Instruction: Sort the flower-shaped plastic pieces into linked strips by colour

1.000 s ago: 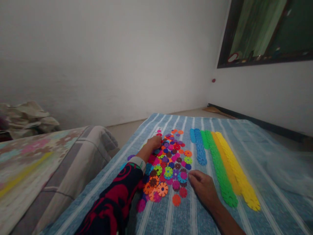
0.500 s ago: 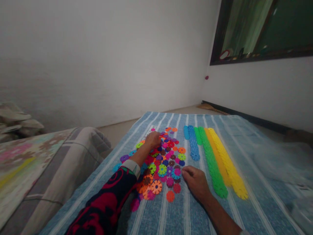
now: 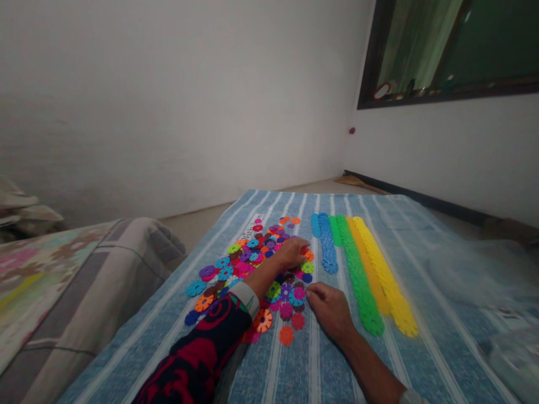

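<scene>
A heap of small flower-shaped plastic discs (image 3: pixel 252 264) in many colours lies on a blue striped cloth (image 3: pixel 328 365). My left hand (image 3: pixel 292 252), in a red and black patterned sleeve, rests palm down on the right part of the heap with fingers curled over the discs. My right hand (image 3: pixel 329 306) lies on the cloth at the heap's right edge, fingers bent, fingertips touching the discs. To the right run sorted rows of discs: blue (image 3: pixel 326 249), green (image 3: pixel 357 278) and yellow (image 3: pixel 385 278).
A folded grey and floral blanket (image 3: pixel 84 286) lies at the left. White walls stand behind, with a dark-framed window (image 3: pixel 446 50) at the upper right. Clear plastic (image 3: pixel 475 269) lies on the cloth at the right. Bare floor shows beyond the cloth.
My left hand has swept from the heap's far left side across to its right side, uncovering discs at the left. My right hand has stayed put. The camera has turned slightly right.
</scene>
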`<state>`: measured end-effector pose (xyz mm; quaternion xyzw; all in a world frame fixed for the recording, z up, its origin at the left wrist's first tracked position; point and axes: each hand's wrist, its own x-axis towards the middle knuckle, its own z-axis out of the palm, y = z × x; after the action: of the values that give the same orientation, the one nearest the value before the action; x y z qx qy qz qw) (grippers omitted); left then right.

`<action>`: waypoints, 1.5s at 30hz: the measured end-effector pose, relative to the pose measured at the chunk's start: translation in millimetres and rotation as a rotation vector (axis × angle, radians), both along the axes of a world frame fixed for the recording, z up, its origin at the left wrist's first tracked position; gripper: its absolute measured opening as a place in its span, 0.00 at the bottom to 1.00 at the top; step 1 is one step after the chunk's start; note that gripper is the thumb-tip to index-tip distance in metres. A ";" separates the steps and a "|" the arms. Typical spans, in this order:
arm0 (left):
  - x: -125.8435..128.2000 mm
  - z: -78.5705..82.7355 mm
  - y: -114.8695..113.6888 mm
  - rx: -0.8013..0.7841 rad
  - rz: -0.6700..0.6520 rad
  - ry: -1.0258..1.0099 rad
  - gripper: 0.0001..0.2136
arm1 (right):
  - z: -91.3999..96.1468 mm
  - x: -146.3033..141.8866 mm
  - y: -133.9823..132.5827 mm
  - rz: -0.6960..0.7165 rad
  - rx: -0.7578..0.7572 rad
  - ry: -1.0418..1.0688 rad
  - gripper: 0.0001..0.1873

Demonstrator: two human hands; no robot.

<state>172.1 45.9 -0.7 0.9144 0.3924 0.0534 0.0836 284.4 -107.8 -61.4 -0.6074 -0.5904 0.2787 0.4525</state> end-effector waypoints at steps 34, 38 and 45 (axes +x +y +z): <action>12.9 -6.3 0.5 0.106 0.146 0.107 0.11 | 0.4 0.5 -2.0 0.023 -0.030 0.003 0.16; 0.6 3.3 24.1 0.141 0.257 0.070 0.11 | 1.1 -1.5 -2.9 0.018 -0.037 0.008 0.16; 3.3 9.3 96.5 0.173 0.421 0.033 0.14 | 0.7 -5.7 -3.8 0.005 -0.045 0.013 0.16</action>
<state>175.4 142.4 8.6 0.8169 0.5699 0.0880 -0.0146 278.6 -111.6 -60.7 -0.6142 -0.5827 0.2967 0.4419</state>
